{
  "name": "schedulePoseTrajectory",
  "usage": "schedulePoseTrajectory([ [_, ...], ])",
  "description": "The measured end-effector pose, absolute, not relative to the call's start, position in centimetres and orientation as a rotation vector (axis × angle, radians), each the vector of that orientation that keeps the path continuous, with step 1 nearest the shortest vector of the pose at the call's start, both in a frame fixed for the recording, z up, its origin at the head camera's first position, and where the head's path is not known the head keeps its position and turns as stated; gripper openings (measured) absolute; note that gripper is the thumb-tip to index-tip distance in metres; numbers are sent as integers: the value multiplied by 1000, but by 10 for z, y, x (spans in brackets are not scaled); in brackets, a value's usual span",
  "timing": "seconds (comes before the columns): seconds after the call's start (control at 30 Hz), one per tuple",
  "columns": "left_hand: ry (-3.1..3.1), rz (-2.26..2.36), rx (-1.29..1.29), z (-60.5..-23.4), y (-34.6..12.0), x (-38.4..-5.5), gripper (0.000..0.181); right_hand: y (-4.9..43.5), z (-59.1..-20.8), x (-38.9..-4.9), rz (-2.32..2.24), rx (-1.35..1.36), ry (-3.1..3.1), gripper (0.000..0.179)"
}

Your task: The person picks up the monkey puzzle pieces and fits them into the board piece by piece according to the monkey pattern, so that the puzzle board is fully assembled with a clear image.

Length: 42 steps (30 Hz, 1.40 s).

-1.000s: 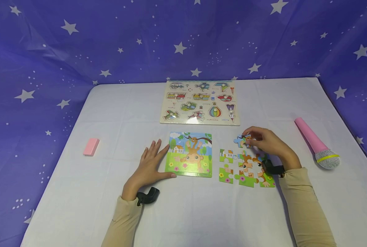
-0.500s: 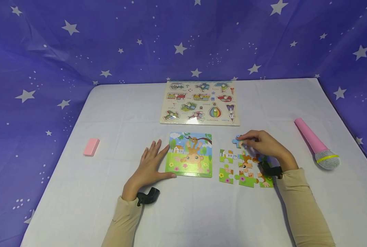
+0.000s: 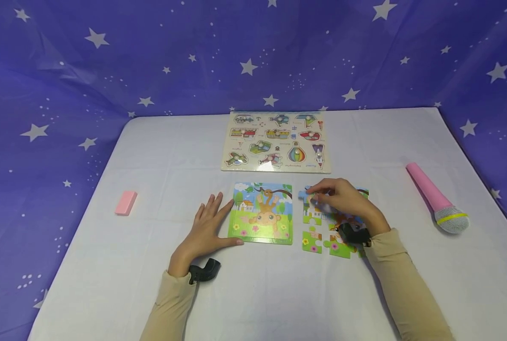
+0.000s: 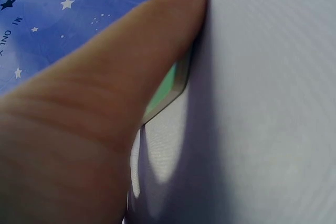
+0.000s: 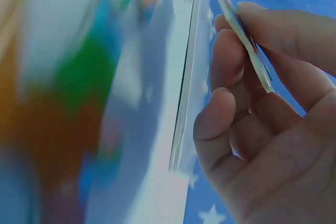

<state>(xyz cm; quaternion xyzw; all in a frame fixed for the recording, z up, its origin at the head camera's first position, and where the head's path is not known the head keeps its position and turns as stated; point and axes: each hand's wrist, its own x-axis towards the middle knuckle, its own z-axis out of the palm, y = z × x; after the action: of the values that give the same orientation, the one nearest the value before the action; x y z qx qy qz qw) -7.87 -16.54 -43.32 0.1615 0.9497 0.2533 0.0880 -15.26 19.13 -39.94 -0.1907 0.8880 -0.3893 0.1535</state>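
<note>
My right hand (image 3: pixel 343 196) pinches a jigsaw piece (image 3: pixel 303 195) between thumb and fingers, above the top left of a group of loose jigsaw pieces (image 3: pixel 312 240). In the right wrist view that jigsaw piece (image 5: pixel 247 40) appears edge-on, clear of the table. Several of the loose pieces are partly hidden under the hand and wrist camera. Left of them lies a square monkey picture board (image 3: pixel 258 232). My left hand (image 3: pixel 204 232) rests beside it with fingers spread, the thumb and forefinger at its left side. The left wrist view shows the thumb against the board's green corner (image 4: pixel 167 88).
A peg puzzle board with vehicle pictures (image 3: pixel 275 142) lies at the back of the white-covered table (image 3: pixel 279 293). To the left is a pink block (image 3: pixel 126 202); at the right lies a pink toy microphone (image 3: pixel 439 199).
My right hand has moved left with the pinched jigsaw piece, from the top middle of the loose pieces to their top left. My left hand and the picture board have stayed in place.
</note>
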Motion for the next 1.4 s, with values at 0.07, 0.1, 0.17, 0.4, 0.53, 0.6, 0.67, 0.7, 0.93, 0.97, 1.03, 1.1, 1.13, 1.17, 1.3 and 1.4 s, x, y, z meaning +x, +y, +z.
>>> schedulePoseTrajectory([
  [0.07,2828,755,479,-433,-166,-78,99,177,-397,-154,-1125,-557,2535,20],
  [0.1,2825,752,476,-433,-166,-78,99,170,-396,-154,-1126,-562,2535,20],
  [0.17,2825,750,479,-433,-167,-78,99,154,-395,-155,-1120,-560,2547,19],
  [0.4,2823,755,492,-431,-168,-79,99,103,-394,-163,-1115,-518,2626,17],
  [0.53,2820,747,486,-430,-168,-81,98,83,-396,-169,-1127,-500,2623,17],
  [0.6,2817,745,481,-430,-168,-81,98,76,-398,-170,-1125,-464,2605,19],
  [0.67,2821,749,484,-430,-167,-80,98,70,-399,-171,-1125,-440,2570,23],
  [0.7,2823,751,487,-431,-167,-80,98,67,-400,-171,-1112,-429,2562,26],
  [0.93,2819,756,481,-432,-166,-79,98,58,-402,-170,-1021,-368,2572,32],
  [0.97,2817,754,477,-432,-167,-79,98,57,-402,-169,-1014,-358,2576,31],
  [1.03,2817,747,478,-432,-167,-79,98,56,-402,-168,-999,-358,2596,31],
  [1.1,2819,743,478,-432,-167,-78,98,54,-403,-167,-983,-370,2620,31],
  [1.13,2821,742,478,-432,-167,-78,98,54,-403,-167,-975,-378,2635,31],
  [1.17,2822,743,478,-432,-167,-78,98,53,-404,-166,-964,-381,2650,31],
  [1.3,2826,741,479,-432,-168,-79,98,49,-405,-164,-909,-379,2704,33],
  [1.4,2827,733,482,-433,-168,-79,99,48,-404,-162,-853,-369,2735,32],
])
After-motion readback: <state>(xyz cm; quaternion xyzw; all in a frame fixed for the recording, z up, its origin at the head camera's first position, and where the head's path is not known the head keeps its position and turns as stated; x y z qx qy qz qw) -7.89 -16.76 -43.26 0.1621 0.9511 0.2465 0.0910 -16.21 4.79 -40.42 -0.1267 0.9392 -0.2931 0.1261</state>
